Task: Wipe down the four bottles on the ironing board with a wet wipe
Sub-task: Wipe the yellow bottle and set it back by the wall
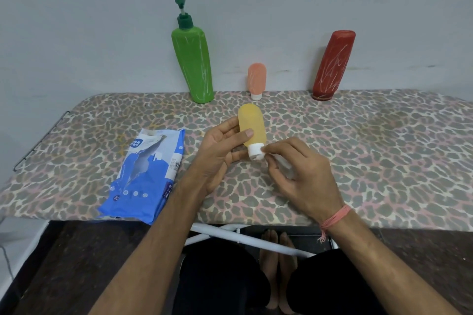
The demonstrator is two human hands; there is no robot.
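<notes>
My left hand (220, 151) grips a small yellow bottle (252, 124) cap-down above the ironing board (371, 146). Its white cap (255, 151) is touched by my right hand (299, 174), which pinches a white wet wipe (284, 165) against it. A tall green pump bottle (193, 59) stands at the back near the wall. To its right a small pink bottle (256, 79) stands on its white cap. Farther right a red bottle (332, 65) stands upside down, streaked with white marks.
A torn blue pack of wet wipes (146, 174) lies on the board to the left of my hands. The board has a leopard-print cover and its near edge runs below my wrists. White metal legs (245, 238) and my bare feet show underneath.
</notes>
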